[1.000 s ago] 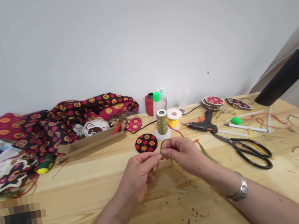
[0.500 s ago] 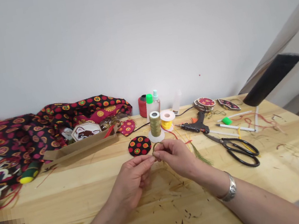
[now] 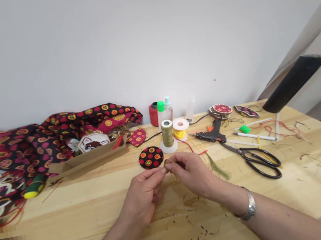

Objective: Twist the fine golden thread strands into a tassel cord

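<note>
My left hand and my right hand meet over the wooden table, fingertips touching or nearly so. Both are closed in a pinch. A small loop of olive-green thread shows at the right fingertips; how far it runs into the left fingers is hidden. Just behind the hands lies a round black fabric disc with red and yellow flowers. A cone of olive thread stands upright beside it, next to a spool of yellow cord. Right of my right hand lies a green tassel with a red tie.
Black-handled scissors and a glue gun lie at right. Bottles and a red spool stand near the wall. A cardboard tray and patterned fabric occupy the left. A black cylinder juts in at right.
The fingers of my right hand have come down slightly, and the thread loop at their tips looks smaller. Both hands keep their pinch. The whole view has shifted a little.
</note>
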`<state>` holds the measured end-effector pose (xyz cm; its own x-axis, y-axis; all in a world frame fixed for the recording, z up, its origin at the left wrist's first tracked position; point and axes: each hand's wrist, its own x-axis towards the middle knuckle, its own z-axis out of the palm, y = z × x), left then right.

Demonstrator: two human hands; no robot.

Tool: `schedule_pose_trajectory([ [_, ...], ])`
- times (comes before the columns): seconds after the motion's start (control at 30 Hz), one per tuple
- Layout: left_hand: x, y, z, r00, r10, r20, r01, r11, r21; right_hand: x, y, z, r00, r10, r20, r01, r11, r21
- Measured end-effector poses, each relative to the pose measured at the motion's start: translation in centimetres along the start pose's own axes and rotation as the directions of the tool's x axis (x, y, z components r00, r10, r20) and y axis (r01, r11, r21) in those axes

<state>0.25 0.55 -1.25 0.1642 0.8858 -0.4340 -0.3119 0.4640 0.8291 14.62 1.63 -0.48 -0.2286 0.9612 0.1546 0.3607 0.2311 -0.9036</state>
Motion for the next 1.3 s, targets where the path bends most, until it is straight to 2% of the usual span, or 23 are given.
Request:
schedule_pose_trajectory([
  [0.13, 0.0, 0.1, 0.1, 0.999, 0.009, -0.052, -0.009, 1.000, 0.001, -0.1, -0.1, -0.2, 1.000, -0.028, 0.009, 0.028, 0.999, -0.038],
  [0.27, 0.0, 0.3, 0.1, 0.994, 0.023, -0.103, -0.023, 1.000, -0.002, 0.0, -0.5, -0.6, 0.996, -0.045, 0.078, 0.051, 0.996, -0.077],
  [0.37, 0.0, 0.4, 0.1, 0.995, 0.028, -0.100, -0.030, 0.999, -0.014, 0.2, -0.5, -0.8, 0.993, -0.078, 0.094, 0.091, 0.985, -0.144],
  [0.5, 0.0, 0.5, 0.1, 0.992, 0.043, -0.118, -0.046, 0.999, -0.017, 0.2, -0.4, -1.1, 0.992, -0.112, 0.062, 0.126, 0.948, -0.293],
  [0.63, -0.2, 0.6, 0.3, 0.989, 0.063, -0.135, -0.062, 0.998, 0.013, 0.1, -0.6, -1.2, 0.996, -0.087, -0.012, 0.072, 0.893, -0.444],
  [0.73, -0.2, 0.6, 0.4, 0.988, 0.076, -0.136, -0.074, 0.997, 0.025, -0.3, -0.9, -1.0, 0.995, -0.078, -0.061, 0.044, 0.901, -0.431],
  [0.87, -0.2, 0.4, 0.4, 0.990, 0.085, -0.113, -0.084, 0.996, 0.013, -1.1, -1.2, -0.2, 0.990, -0.142, -0.004, 0.130, 0.916, -0.380],
  [0.97, -0.1, 0.2, 0.2, 0.993, 0.063, -0.097, -0.066, 0.997, -0.032, -1.7, -1.1, 0.4, 0.959, -0.268, 0.097, 0.281, 0.831, -0.480],
  [1.07, 0.1, 0.0, -0.1, 0.997, 0.040, -0.073, -0.047, 0.994, -0.094, -2.1, -0.7, 0.6, 0.880, -0.396, 0.263, 0.469, 0.638, -0.611],
  [1.17, 0.4, 0.0, -0.4, 1.000, 0.007, -0.017, -0.010, 0.986, -0.165, -2.2, -0.4, 0.6, 0.813, -0.430, 0.393, 0.573, 0.468, -0.673],
  [1.23, 0.6, -0.1, -0.6, 0.999, -0.032, 0.010, 0.034, 0.976, -0.217, -2.2, -0.5, 0.4, 0.786, -0.434, 0.440, 0.608, 0.416, -0.676],
  [1.3, 0.7, 0.0, -0.7, 0.998, -0.061, 0.026, 0.065, 0.966, -0.249, -2.2, -0.8, 0.1, 0.779, -0.446, 0.441, 0.619, 0.436, -0.653],
])
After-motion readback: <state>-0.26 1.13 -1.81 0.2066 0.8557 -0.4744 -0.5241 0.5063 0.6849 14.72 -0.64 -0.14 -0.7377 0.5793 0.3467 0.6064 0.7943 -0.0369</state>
